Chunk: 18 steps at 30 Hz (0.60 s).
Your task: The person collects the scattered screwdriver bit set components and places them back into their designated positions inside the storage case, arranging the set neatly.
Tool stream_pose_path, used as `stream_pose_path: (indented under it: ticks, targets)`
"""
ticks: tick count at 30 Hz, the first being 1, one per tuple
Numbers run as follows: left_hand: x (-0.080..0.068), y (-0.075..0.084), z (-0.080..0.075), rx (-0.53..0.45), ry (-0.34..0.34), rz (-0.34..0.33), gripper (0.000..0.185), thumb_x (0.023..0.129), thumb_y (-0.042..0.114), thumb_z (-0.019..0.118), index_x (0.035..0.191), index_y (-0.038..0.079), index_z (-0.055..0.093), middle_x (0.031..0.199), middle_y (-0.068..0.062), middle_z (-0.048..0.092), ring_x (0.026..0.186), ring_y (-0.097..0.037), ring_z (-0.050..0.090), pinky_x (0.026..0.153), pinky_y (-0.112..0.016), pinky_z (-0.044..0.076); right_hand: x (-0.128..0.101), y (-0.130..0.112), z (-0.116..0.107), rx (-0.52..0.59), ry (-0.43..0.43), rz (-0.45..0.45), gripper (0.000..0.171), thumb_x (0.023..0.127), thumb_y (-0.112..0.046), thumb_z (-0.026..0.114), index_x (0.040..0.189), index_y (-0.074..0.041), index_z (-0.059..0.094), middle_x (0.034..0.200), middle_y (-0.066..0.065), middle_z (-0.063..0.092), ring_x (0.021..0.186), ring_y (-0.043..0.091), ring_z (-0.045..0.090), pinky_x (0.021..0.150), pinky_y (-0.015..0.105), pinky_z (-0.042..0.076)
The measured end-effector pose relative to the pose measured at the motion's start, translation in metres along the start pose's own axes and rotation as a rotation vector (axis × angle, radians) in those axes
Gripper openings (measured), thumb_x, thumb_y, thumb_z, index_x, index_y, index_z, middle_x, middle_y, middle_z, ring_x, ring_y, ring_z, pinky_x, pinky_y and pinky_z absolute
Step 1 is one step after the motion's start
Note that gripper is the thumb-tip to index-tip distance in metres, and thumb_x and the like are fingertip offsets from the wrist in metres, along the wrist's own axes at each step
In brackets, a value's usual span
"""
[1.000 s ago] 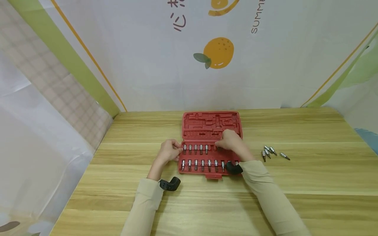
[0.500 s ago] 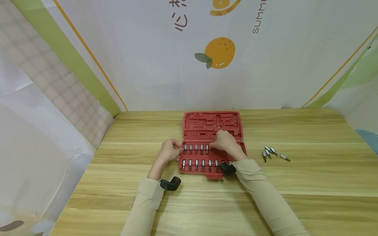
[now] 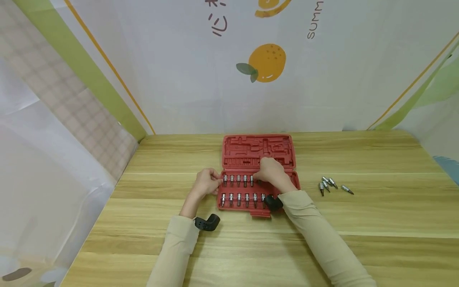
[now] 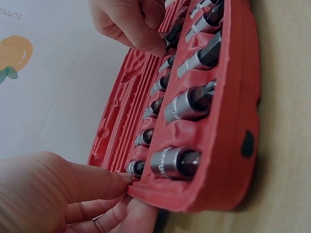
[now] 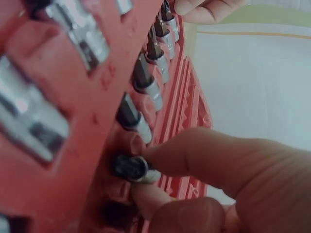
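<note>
Over the last second we see the right hand (image 3: 269, 171) slide leftward along the upper row of the red case (image 3: 292, 181) — now its thumb and forefinger pinch a socket bit (image 5: 132, 168) and seat it in the slot just after the bits already standing there. The left hand (image 3: 205, 185) has not moved, fingers curled on the case's left edge to steady it. We judge one more slot is being filled, while four loose bits (image 3: 328, 185) wait on the table (image 3: 376, 223) to the right.
</note>
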<state>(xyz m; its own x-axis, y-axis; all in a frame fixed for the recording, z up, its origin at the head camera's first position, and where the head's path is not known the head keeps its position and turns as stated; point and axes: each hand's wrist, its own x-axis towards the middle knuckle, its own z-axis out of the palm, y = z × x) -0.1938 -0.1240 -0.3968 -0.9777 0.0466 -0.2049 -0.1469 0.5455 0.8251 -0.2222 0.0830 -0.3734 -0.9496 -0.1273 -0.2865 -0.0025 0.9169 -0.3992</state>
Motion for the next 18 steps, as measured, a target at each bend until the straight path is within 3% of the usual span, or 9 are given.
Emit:
stream_pose_path:
  ticks: [10,18]
  targets:
    - [0.001,0.0,0.0,0.011,0.0,0.003,0.005,0.087,-0.003,0.062,0.084,-0.005,0.058,0.067,-0.01,0.058,0.043,-0.011,0.053,0.044,-0.025,0.055,0.002,0.002,-0.006,0.029,-0.071,-0.013,0.023,0.082,-0.021,0.073,0.075,-0.007,0.056,0.049,-0.003,0.035,0.046,0.011,0.034,0.044,0.024,0.031]
    - [0.0,0.001,0.0,0.007,-0.002,-0.004,0.005,0.087,-0.002,0.062,0.085,-0.005,0.058,0.068,-0.011,0.059,0.045,-0.012,0.054,0.046,-0.027,0.055,0.003,0.008,-0.013,0.066,-0.098,-0.018,0.024,0.084,-0.018,0.071,0.069,-0.006,0.055,0.048,0.002,0.045,0.044,0.012,0.039,0.043,0.023,0.032]
